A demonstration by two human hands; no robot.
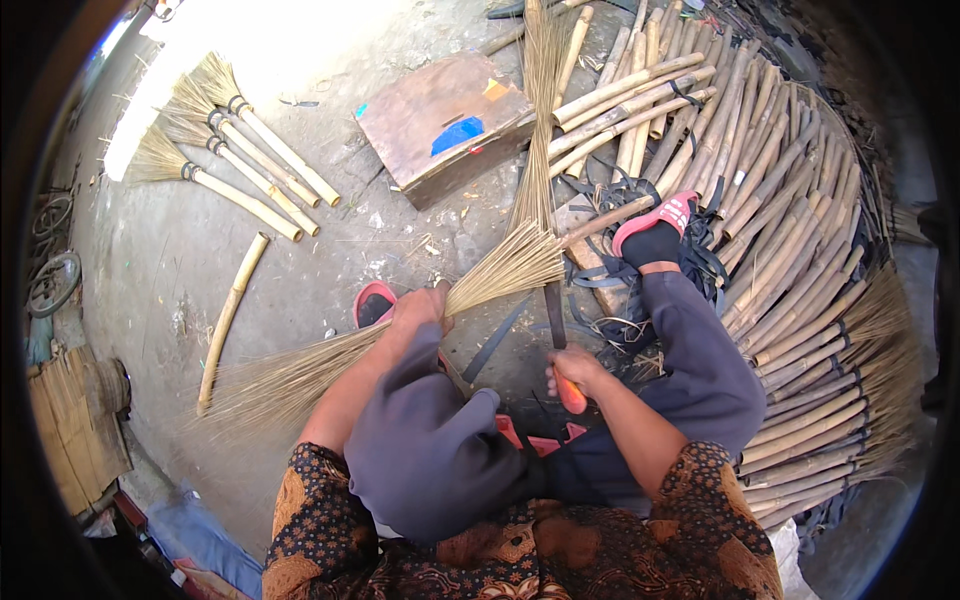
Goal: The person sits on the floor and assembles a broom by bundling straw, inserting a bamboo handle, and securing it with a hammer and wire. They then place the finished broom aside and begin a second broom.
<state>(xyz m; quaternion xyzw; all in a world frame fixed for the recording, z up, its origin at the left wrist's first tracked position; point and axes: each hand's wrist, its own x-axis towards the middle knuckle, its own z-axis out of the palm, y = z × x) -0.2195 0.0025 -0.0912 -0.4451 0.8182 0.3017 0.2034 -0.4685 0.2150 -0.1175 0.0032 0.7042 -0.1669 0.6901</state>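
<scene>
Broom-making yard, stacked bamboo handles (790,250), finished brooms (215,140), concrete floor (180,260)

Left hand (418,308), right hand (572,372) fisted.

Pale straw bundle (500,270), orange knife handle (572,397), red sandals (655,220), grey trousers (700,360), brown patterned batik shirt (620,550)

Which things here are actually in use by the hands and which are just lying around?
In use:
- left hand gripping the tan fan-shaped bundle of straw bristles
- right hand holding the orange-handled dark-bladed knife

Lying about:
- three finished straw brooms with bamboo handles
- single loose bamboo stick
- brown wooden box
- big pile of bamboo handles
</scene>
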